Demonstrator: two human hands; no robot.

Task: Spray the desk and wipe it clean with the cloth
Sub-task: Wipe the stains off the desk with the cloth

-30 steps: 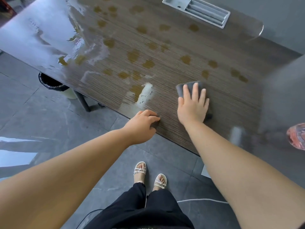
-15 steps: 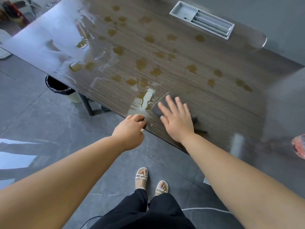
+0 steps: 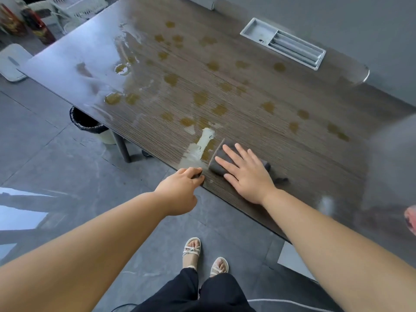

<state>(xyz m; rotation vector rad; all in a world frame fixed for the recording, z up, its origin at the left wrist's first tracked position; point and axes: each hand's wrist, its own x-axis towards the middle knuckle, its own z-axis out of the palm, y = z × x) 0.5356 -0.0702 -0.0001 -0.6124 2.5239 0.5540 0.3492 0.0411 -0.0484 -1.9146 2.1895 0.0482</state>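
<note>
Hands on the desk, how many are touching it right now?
2. The right hand lies flat on the grey cloth near the front edge; the left hand grips that desk edge just beside it. None seem hidden.

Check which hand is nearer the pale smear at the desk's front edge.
Left. The left hand grips the desk edge just below the pale smear; the right hand lies flat on the cloth, right of it.

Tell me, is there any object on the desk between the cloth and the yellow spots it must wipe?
Nothing visible. The cloth lies flat under the right hand; the desk toward the spots is bare.
</note>
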